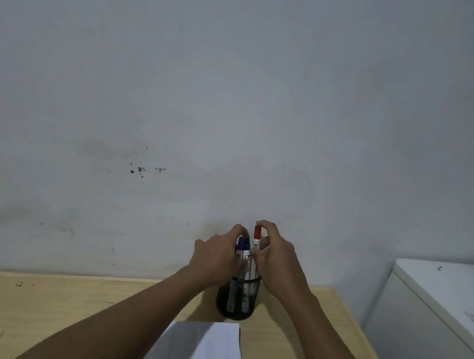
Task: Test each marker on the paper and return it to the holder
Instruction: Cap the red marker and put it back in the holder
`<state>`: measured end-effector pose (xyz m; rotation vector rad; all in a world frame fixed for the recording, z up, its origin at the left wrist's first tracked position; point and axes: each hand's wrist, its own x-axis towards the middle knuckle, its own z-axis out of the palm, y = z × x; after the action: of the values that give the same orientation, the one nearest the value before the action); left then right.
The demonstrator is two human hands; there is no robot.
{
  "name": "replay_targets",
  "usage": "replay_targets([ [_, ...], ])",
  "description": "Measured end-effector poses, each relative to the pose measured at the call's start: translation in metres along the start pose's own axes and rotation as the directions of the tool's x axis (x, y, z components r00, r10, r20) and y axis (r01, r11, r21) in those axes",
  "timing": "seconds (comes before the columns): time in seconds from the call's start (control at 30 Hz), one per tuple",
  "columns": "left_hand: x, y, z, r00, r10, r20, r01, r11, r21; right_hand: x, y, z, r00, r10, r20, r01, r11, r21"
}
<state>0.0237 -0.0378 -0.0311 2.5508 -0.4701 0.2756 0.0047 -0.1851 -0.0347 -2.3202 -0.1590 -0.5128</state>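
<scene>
A pale grey wall [241, 89], scuffed and speckled with dark marks, fills most of the view. Below it lies a light wooden worktop [30, 318], with a white cabinet [436, 326] to the right. White paper [201, 352] lies flat nearer the person than the fingers. A black mesh holder [239, 298] stands just below both hands. The right hand [276, 262] has its fingers closed on the red-capped marker [256, 242]; the left hand [216, 259] curls its fingers around the blue-capped markers [241, 247], all upright in the holder.
</scene>
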Motion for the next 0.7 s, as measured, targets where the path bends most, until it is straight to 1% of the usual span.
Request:
replay_targets([
  [0.1, 0.004, -0.003, 0.005, 0.999, 0.003, -0.044, -0.003, 1.000, 0.004, 0.000, 0.008, 0.008, 0.998, 0.051, -0.023, -0.051, 0.998, -0.025],
  [0.2, 0.005, -0.004, 0.008, 0.997, -0.011, -0.070, 0.010, 1.000, -0.005, 0.000, 0.012, 0.012, 0.997, 0.054, -0.053, -0.059, 0.994, -0.088],
  [0.27, 0.005, -0.003, 0.007, 0.997, -0.009, -0.075, 0.008, 1.000, -0.012, 0.001, 0.013, 0.013, 0.998, 0.047, -0.038, -0.052, 0.991, -0.125],
  [0.37, 0.003, -0.003, 0.004, 0.992, -0.011, -0.125, 0.007, 0.999, -0.036, -0.003, 0.009, 0.010, 0.999, 0.037, -0.020, -0.039, 0.993, -0.111],
  [0.43, 0.001, -0.002, -0.003, 0.981, -0.010, -0.195, -0.005, 0.997, -0.074, -0.007, 0.003, 0.005, 0.997, 0.030, -0.074, -0.033, 0.998, -0.044],
  [0.53, -0.005, 0.005, -0.031, 0.941, 0.001, -0.338, -0.049, 0.990, -0.135, -0.012, -0.012, -0.008, 0.982, 0.019, -0.188, -0.009, 0.999, 0.054],
  [0.57, -0.008, 0.008, -0.044, 0.927, -0.002, -0.374, -0.063, 0.985, -0.161, -0.014, -0.020, -0.013, 0.981, 0.021, -0.193, -0.002, 0.995, 0.097],
  [0.63, -0.015, 0.011, -0.074, 0.902, -0.016, -0.432, -0.097, 0.966, -0.238, -0.019, -0.037, -0.022, 0.993, 0.029, -0.117, -0.003, 0.976, 0.219],
  [0.7, -0.025, 0.011, -0.105, 0.880, -0.079, -0.468, -0.126, 0.912, -0.389, -0.024, -0.058, -0.028, 0.999, 0.033, -0.003, -0.030, 0.948, 0.317],
])
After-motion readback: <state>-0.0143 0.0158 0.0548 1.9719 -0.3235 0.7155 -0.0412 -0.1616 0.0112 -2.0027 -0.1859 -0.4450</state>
